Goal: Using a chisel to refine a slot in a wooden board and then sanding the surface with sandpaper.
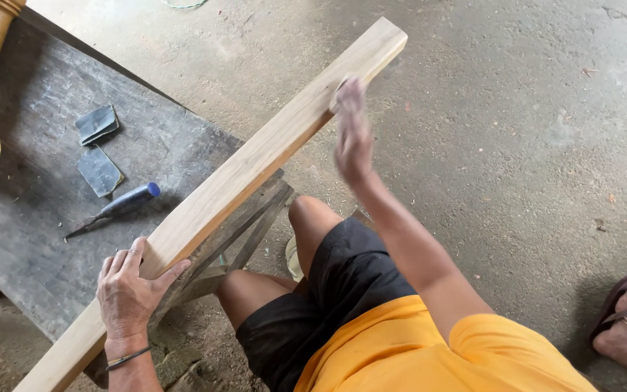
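Sanding looks underway: left hand (pixel 130 289) presses flat, fingers spread, on the plank (pixel 241 178) at the bench (pixel 30 218) edge; blurred right hand (pixel 353 134) pinches sandpaper (pixel 339 93), needing steady strokes.

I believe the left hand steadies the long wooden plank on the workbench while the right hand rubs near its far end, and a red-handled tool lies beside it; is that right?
Nearly. The head view shows the tool has a blue handle, not red. The left hand does steady the plank on the workbench, and the blurred right hand is near its far end.
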